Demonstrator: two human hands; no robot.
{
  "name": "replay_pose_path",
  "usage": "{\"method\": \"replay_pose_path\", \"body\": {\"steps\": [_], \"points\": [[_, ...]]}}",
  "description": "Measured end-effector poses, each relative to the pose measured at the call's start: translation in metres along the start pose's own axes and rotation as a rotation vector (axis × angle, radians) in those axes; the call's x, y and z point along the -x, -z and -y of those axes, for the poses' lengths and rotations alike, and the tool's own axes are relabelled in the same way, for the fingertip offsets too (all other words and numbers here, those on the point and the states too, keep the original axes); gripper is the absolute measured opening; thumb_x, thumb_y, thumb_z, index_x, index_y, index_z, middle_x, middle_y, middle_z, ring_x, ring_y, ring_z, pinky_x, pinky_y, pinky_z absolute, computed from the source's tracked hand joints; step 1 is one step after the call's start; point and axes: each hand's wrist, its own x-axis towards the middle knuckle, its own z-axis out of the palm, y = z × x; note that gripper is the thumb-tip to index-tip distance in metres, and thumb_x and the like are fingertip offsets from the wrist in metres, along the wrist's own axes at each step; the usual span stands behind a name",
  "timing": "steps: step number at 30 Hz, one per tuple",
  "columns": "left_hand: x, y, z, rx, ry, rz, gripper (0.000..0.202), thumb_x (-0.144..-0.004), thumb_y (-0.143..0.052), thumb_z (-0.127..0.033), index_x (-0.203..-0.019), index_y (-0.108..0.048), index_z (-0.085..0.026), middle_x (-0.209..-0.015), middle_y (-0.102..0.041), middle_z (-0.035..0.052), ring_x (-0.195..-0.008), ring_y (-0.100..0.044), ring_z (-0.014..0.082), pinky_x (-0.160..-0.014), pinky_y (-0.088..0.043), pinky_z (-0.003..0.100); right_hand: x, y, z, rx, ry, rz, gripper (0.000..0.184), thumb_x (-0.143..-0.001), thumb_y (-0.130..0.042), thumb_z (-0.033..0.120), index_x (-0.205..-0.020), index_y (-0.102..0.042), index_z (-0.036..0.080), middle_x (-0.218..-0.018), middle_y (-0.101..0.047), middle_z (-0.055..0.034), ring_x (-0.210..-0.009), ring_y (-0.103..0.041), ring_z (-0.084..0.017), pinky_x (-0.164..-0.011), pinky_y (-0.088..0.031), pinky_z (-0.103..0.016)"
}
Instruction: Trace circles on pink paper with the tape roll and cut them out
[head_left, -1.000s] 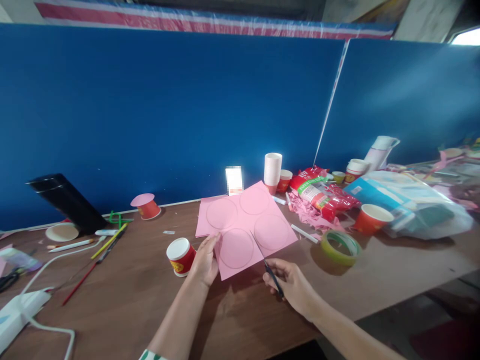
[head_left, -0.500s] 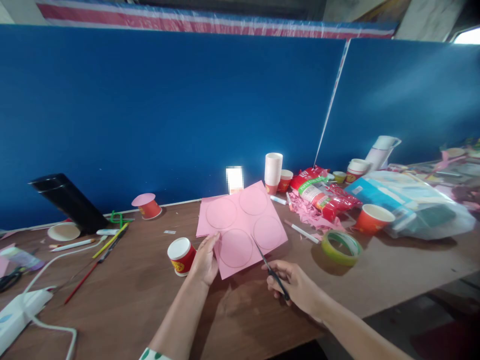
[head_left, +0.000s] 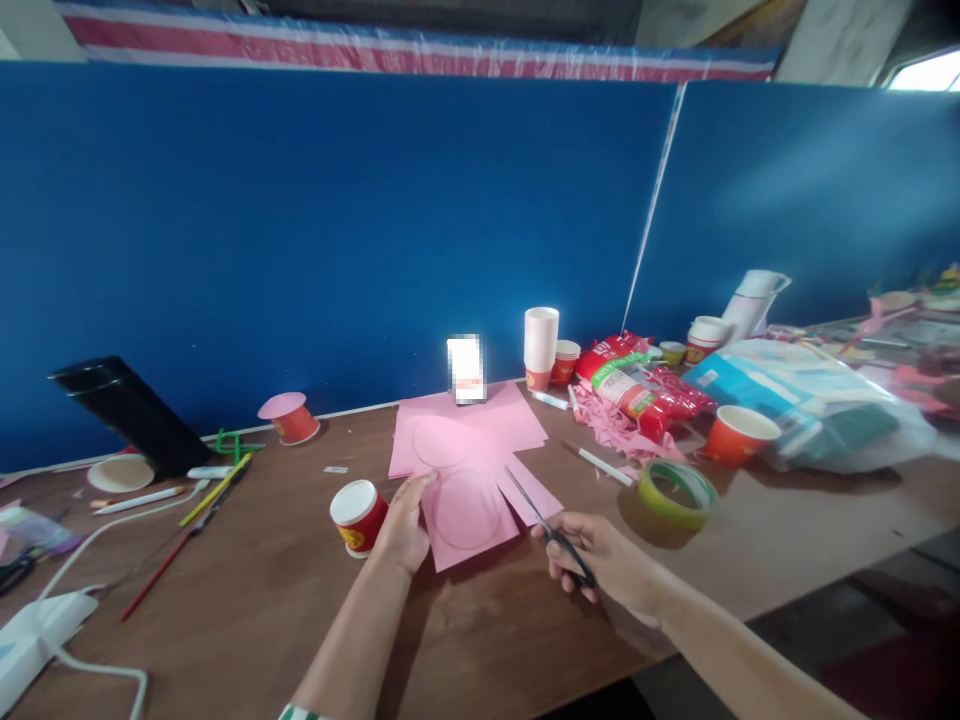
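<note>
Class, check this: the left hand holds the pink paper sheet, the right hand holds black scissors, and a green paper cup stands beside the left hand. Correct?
No. The head view shows the paper cup beside the left hand is red with a white top, not green; the rest holds.

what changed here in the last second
The right hand pushed the scissors forward into the pink paper, opening a cut on its right side. The left hand still holds its near edge; the red cup stayed put.
</note>
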Motion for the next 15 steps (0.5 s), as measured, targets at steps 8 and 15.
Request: {"method": "replay_pose_path", "body": {"steps": [8,15], "points": [[-0.0014,0.0059,-0.0022,-0.345,0.011,0.023,0.021,-0.063,-0.071,-0.022,-0.081,-0.064,-0.014,-0.076,-0.069,0.0064,-0.072,-0.065,0.019,-0.066,-0.049,0.028,-0.0006,0.0039,-0.0113,0.047,-0.045,-0.002,0.038,-0.074,-0.06,0.039,-0.102,-0.055,0.016,-0.067,-0.058,0.001,-0.052,-0.054,-0.009,-0.038,-0.03,-0.015],[0.0013,0.0061,0.0011,-0.574,-0.072,0.258,0.023,-0.058,-0.074,-0.017,-0.079,-0.066,-0.013,-0.078,-0.07,0.009,-0.076,-0.063,0.0227,-0.072,-0.048,0.032,0.0033,0.0066,-0.0075,0.088,-0.029,-0.003,0.037,-0.075,-0.059,0.038,-0.104,-0.055,0.015,-0.066,-0.058,0.0004,-0.054,-0.054,-0.01,-0.04,-0.029,-0.016]]}}
